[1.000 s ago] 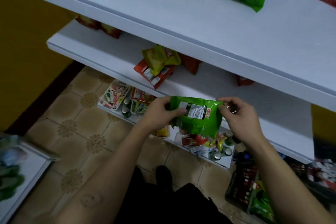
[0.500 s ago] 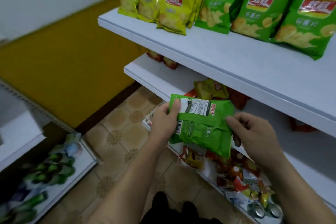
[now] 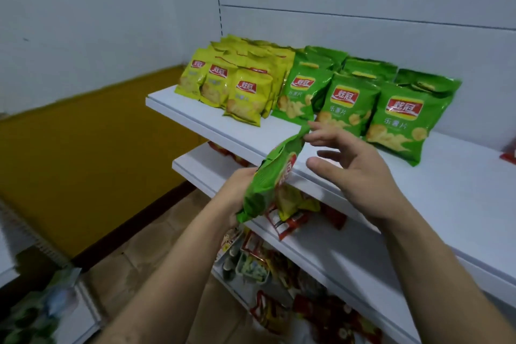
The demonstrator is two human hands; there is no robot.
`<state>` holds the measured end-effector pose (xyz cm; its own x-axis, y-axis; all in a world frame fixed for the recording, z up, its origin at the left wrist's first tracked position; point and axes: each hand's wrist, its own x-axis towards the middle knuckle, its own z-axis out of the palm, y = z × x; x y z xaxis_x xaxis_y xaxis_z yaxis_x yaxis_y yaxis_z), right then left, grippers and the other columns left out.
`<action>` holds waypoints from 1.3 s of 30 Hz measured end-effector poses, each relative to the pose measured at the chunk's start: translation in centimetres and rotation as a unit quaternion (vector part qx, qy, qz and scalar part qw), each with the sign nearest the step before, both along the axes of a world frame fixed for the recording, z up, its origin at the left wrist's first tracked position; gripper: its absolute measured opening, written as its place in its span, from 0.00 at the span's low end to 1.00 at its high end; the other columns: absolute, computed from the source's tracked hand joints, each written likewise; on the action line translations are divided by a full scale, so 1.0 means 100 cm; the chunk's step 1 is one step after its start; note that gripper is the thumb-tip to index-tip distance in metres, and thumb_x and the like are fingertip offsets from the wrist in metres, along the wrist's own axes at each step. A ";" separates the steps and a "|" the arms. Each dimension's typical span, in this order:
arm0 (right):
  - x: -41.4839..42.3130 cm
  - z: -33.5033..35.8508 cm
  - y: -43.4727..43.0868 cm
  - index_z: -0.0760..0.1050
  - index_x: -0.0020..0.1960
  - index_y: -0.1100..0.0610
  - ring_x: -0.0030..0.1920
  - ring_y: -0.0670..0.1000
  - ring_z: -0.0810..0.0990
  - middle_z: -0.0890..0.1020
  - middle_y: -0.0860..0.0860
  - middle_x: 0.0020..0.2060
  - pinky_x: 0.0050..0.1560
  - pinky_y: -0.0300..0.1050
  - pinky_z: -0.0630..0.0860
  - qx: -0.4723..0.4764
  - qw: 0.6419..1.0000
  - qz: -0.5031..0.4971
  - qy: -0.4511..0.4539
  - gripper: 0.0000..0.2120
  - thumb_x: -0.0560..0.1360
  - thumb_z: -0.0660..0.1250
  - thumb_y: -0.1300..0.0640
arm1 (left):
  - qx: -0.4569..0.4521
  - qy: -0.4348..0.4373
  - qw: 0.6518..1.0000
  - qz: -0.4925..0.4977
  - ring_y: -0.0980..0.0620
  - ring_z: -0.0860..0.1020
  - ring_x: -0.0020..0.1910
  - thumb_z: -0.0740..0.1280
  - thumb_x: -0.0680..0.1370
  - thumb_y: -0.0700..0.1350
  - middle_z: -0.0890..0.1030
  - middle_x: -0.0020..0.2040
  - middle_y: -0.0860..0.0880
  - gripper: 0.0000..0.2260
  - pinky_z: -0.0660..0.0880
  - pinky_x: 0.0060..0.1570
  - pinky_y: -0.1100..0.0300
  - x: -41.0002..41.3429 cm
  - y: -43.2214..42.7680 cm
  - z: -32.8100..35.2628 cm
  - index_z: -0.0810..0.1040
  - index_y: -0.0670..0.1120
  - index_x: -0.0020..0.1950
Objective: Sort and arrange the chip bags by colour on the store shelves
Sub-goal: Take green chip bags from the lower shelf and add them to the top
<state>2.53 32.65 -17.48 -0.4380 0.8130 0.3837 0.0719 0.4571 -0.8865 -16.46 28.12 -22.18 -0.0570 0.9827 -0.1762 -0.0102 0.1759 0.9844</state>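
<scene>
Held bag (image 3: 265, 179): a shiny green chip bag, puffy and crinkled. A bit of a red badge shows on the side that faces right. It is seen mostly from its edge, so it looks thin.
Which way it points: it is tilted. Its long side runs from low on the left to high on the right. The top corner points up at the green pile (image 3: 391, 109). The bottom end hangs over the second shelf (image 3: 357, 260).
Where it is: in the air, just in front of the edge of the top shelf (image 3: 446, 193). It is not lying on it.
Left hand (image 3: 236, 190): it holds the lower part of the held bag from behind. The bag hides most of its fingers.
Right hand (image 3: 354, 170): its fingers are straight and spread wide, with the thumb out. The fingertips (image 3: 317, 126) are right at the bag's top corner. It grips nothing.
Yellow pile (image 3: 237, 86): yellow chip bags in rows at the left end of the top shelf.
Green pile: green chip bags with red badges, in rows just to the right of the yellow pile.
Second shelf: a loose yellow bag (image 3: 296, 201) and a red bag (image 3: 289, 222) lie there, right under the held bag.
Bottom shelf (image 3: 223, 276): mixed snacks, too blurry to tell apart.
</scene>
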 end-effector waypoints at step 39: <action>-0.074 0.050 0.206 0.72 0.42 0.56 0.37 0.55 0.81 0.76 0.55 0.36 0.33 0.48 0.81 -0.041 0.912 -0.395 -0.099 0.10 0.72 0.73 0.62 | 0.420 0.465 0.779 0.020 0.46 0.73 0.56 0.67 0.72 0.57 0.78 0.55 0.50 0.18 0.72 0.52 0.49 -0.152 0.242 0.034 0.78 0.49 0.56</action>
